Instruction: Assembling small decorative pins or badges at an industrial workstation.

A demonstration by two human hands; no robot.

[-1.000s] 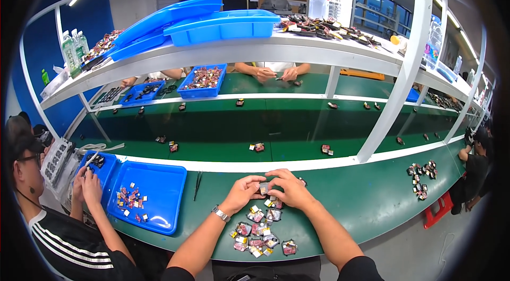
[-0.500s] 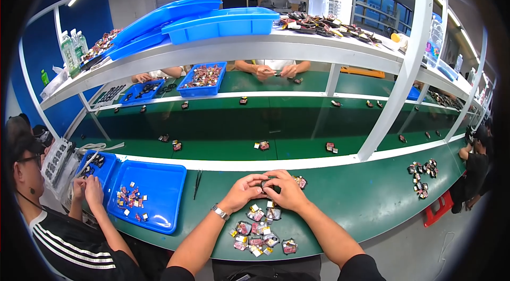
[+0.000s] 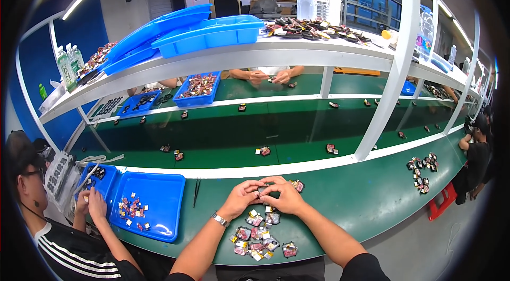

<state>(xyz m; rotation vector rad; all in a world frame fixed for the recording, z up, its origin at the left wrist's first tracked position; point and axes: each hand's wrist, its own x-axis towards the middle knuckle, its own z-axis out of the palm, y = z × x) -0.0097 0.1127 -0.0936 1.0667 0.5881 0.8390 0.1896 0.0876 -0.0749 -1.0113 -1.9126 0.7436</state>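
Observation:
My left hand (image 3: 240,200) and my right hand (image 3: 287,197) meet over the green bench, fingertips pinched together around a small dark electronic part (image 3: 262,190). Fingers cover most of that part, so its details are hidden. Just below my hands lies a loose group of small electronic assemblies (image 3: 258,233) with black casings, reddish boards and silver or yellow pieces. Another such assembly (image 3: 299,186) rests beside my right hand's knuckles. Black tweezers (image 3: 196,193) lie on the bench left of my left hand.
A blue tray (image 3: 172,212) with several small parts is at left, beside a co-worker's hands (image 3: 95,205). More assemblies (image 3: 421,181) sit at right. A white shelf post (image 3: 383,90) rises ahead. Across the conveyor (image 3: 228,135), another person's hands (image 3: 271,75) work.
The whole view has shifted slightly as my head moved. My hands stay together on the small part, with only slight finger movement. The co-worker's hands at left have moved a little.

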